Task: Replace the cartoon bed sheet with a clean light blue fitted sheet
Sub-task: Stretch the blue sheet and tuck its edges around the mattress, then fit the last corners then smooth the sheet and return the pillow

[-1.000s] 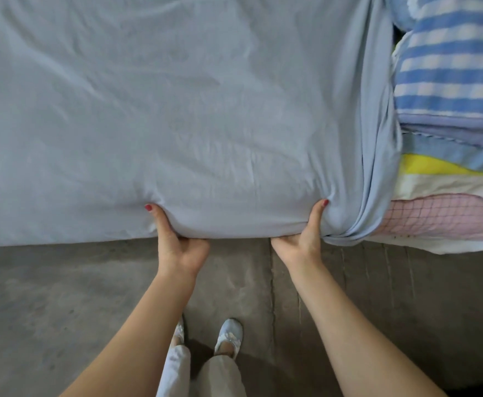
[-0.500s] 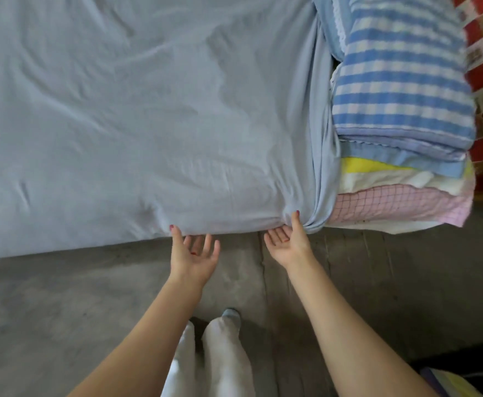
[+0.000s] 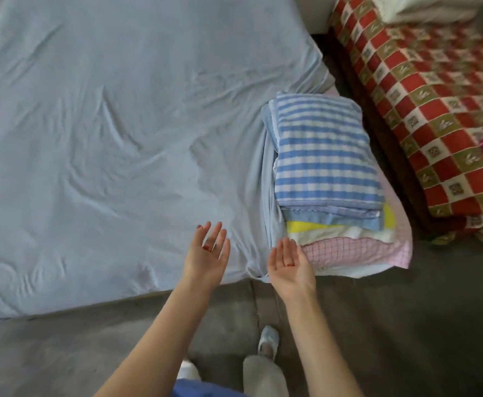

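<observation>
The light blue fitted sheet (image 3: pixel 125 144) covers the bed across the left and centre of the frame, creased in long soft folds, with its right edge bunched into a gathered ridge beside a stack of folded linens (image 3: pixel 323 156) at centre right. That stack, a blue-and-white striped piece on top and yellow, white and pink checked layers under it, sits on the part of the bed the sheet does not yet cover. Both hands hover palm-up with fingers spread, gripping nothing: the left hand (image 3: pixel 207 253) over the sheet's lower edge, the right hand (image 3: pixel 290 266) just beside the bunched ridge and the pink layer.

The sheet looks thin, light and limp, likely stretchy at its elastic hem. It should slide easily but spring back, so the gathered ridge at the lower right is the best place to grip, pulling toward the corner once the stack is lifted away. A red checked cover (image 3: pixel 435 110) lies at upper right.
</observation>
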